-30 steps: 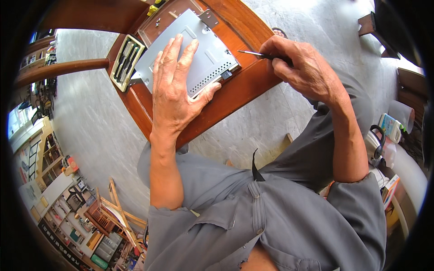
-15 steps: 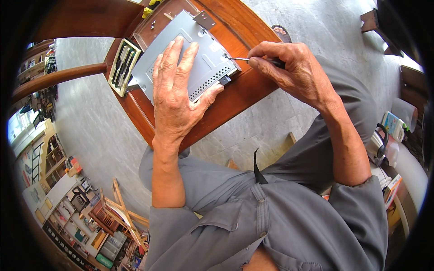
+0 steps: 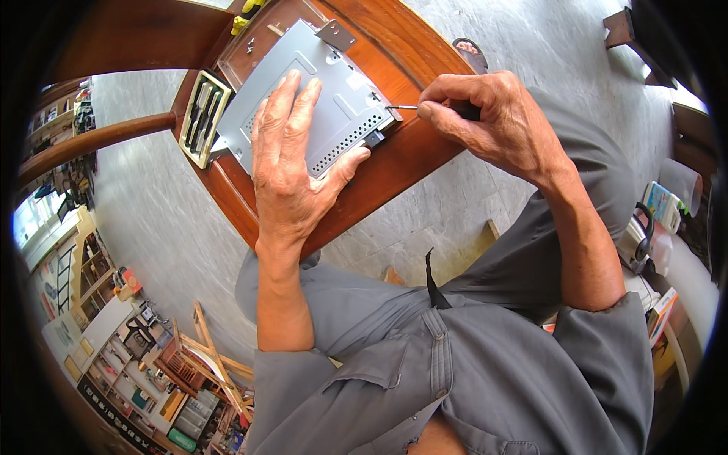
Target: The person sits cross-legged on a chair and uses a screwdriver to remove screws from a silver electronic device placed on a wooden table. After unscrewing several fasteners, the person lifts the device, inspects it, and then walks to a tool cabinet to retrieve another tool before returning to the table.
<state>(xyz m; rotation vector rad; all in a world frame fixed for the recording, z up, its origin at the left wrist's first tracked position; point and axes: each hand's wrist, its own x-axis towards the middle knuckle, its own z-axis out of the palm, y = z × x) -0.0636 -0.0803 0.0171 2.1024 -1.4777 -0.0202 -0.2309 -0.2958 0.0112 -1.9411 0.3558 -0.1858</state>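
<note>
Grey flooring [image 3: 152,189] spreads around a brown wooden surface [image 3: 394,167], where a flat silver metal box [image 3: 334,98] lies directly beneath the left hand [image 3: 292,159] and to the left of the right hand [image 3: 497,121]. Open and flat, the left hand rests on the box's top with its fingers extended, its thumb spread out toward the edge with the row of small holes. Curled closed, the right hand grips a dark-handled screwdriver [image 3: 403,107], its thin shaft pointing left and its tip at the box's right edge; whether it sits in a screw cannot be told. At the box's far corner a metal bracket [image 3: 336,35] sticks out. Just left of the box is a cream case [image 3: 223,114] of dark-handled tools, and beyond it a shallow clear tray [image 3: 262,34]. Farther off are a kettle [image 3: 635,239] at right and cluttered shelves [image 3: 121,364] at lower left.
</note>
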